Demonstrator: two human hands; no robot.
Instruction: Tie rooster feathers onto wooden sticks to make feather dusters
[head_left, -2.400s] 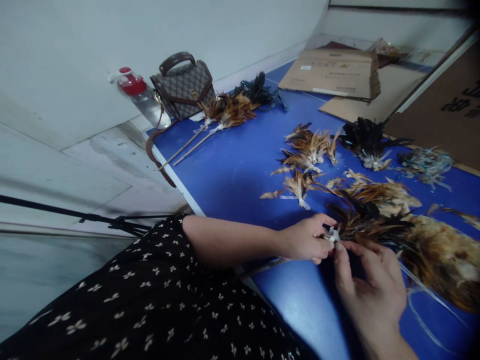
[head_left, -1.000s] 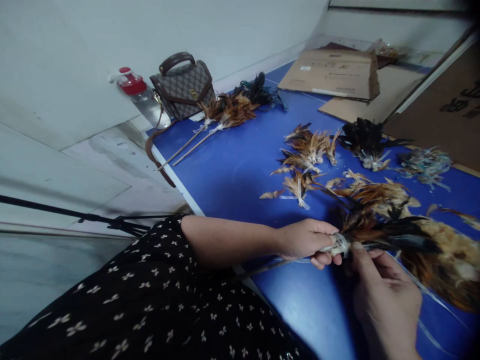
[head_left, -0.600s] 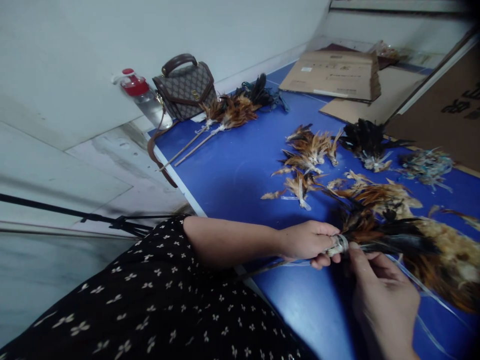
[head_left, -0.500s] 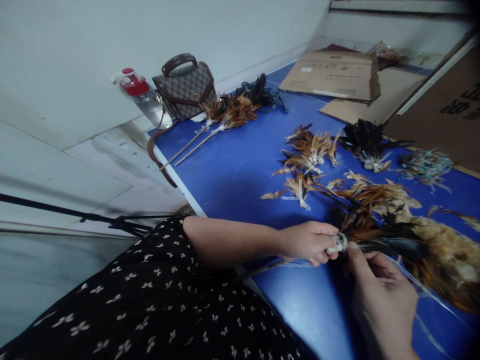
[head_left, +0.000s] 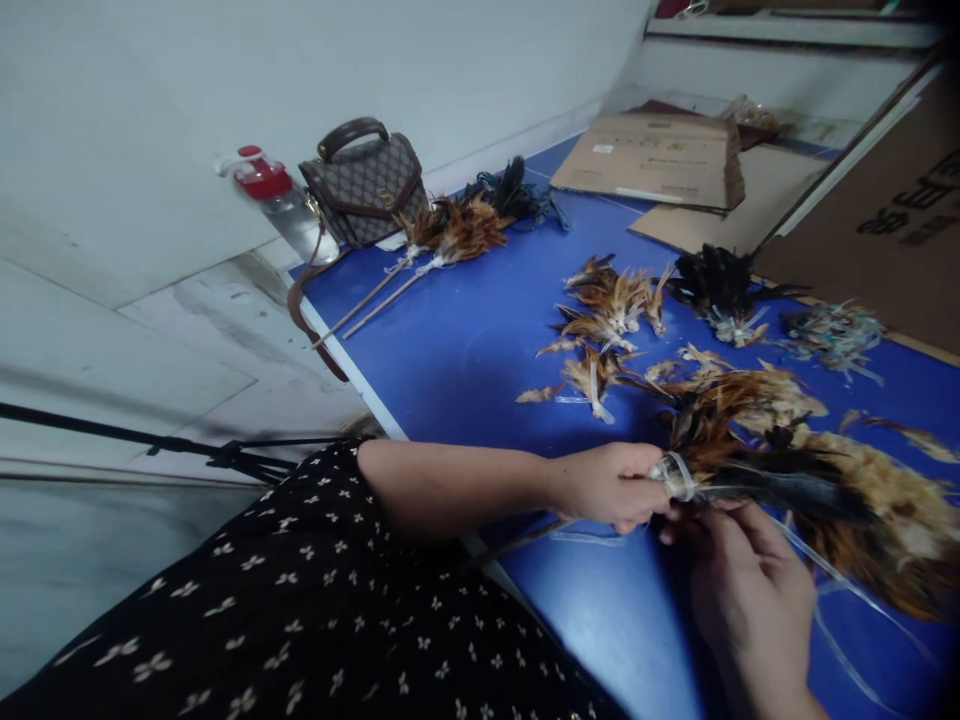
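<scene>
My left hand is wrapped round the stick of a feather duster, just below the binding that gathers its brown and black feathers. A translucent plastic strip circles the binding. The thin stick runs back under my left forearm toward the table edge. Just below the binding, my right hand has its fingers curled in a pinch, with the strip trailing out behind it to the lower right. The fingertips are partly hidden under the feathers.
Loose brown feather bunches, a black bunch and a bluish bunch lie on the blue table. Behind are two feathered sticks, a handbag, a bottle and flattened cardboard. A tan feather pile lies right.
My right hand has shifted slightly left and under the binding, its fingertips now below the feathers. My left hand keeps its grip. The whole view has moved slightly.
</scene>
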